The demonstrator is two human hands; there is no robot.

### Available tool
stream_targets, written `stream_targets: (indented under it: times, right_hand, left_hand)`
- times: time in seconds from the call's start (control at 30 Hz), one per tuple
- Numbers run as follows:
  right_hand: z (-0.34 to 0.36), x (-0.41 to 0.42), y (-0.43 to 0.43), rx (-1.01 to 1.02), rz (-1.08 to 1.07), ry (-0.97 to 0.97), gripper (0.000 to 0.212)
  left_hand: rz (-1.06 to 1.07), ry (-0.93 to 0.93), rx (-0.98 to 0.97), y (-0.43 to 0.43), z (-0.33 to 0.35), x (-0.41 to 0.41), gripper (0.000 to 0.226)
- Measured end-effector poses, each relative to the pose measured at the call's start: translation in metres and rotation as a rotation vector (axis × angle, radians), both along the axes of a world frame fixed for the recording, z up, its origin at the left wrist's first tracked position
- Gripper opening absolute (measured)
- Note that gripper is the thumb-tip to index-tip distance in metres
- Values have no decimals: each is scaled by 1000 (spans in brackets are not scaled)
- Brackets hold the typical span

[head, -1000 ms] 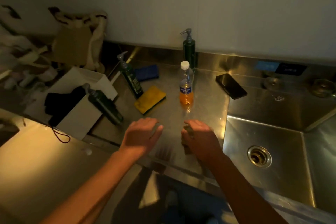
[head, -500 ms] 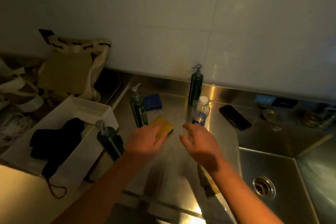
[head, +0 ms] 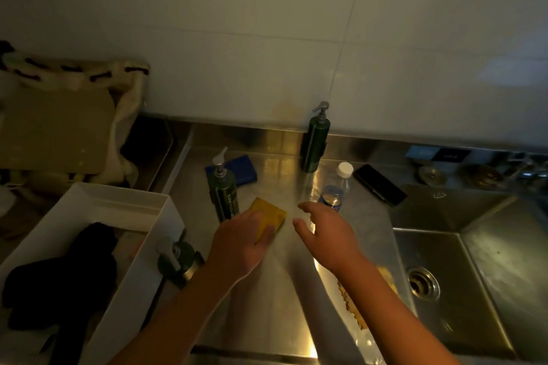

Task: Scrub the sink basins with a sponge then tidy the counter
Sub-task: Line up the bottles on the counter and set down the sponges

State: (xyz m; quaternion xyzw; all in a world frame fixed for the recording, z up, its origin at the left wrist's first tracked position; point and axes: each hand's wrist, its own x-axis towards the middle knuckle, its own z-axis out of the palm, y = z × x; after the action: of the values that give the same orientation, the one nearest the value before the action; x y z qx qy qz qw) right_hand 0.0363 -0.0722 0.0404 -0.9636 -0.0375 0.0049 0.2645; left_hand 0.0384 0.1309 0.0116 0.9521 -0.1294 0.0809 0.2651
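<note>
- Dim overall, with a warm yellow-green cast; the wall (head: 267, 24) reads flat grey.
- Specular glare on the steel counter (head: 275, 299): patches near the back and a hot streak at the front edge.
- White bin (head: 124, 204) contents crushed to black.
- Soft focus throughout, with a smeared right edge.
- Wide-angle bend; tile seams lean.

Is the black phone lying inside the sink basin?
No, the black phone lies flat on the steel counter beside the water bottle, outside the sink basin.
</note>
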Motion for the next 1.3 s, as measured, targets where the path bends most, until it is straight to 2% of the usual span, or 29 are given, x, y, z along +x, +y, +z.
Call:
stream_targets:
  times: [0.17, 0.3, 0.43, 0.53, 0.6, 0.67, 0.73, 0.87, 0.97, 1.13, 1.3]
  right_hand:
    - [10, 11, -30, 82, -91, -49, 38]
    - [12, 12, -66, 147, -150, -37, 31]
    - [-7, 13, -99, 167, -196, 39, 34]
    - [-31, 19, -111, 243, -239, 106, 46]
    - [-44, 28, -111, 313, -272, 144, 57]
    - [-53, 38, -106, 377, -279, 168, 65]
    - [-55, 45, -97, 457, -267, 157, 59]
    - [-62, 62, -80, 510, -301, 129, 55]
    - [-69, 72, -77, 532, -298, 96, 40]
    - [-62, 105, -88, 487, -338, 84, 56]
    - [-57, 146, -99, 502, -384, 26, 55]
  left_hand:
    - [-69, -112, 55, -24, 12, 17, 43]
    - [-93, -125, 17, -51, 19, 27, 50]
    - [-87, 11, 94, -79, 26, 32, 60]
    - [-31, 138, 161, -93, 19, 35, 61]
    - [-7, 145, 190, -100, 17, 36, 70]
    - [11, 173, 203, -102, 19, 35, 67]
    - [41, 197, 174, -100, 21, 37, 54]
    - [61, 203, 162, -95, 20, 47, 56]
    - [54, 192, 172, -94, 12, 59, 49]
    - [29, 257, 147, -94, 1, 88, 50]
    - [15, 277, 58, -95, -9, 129, 51]
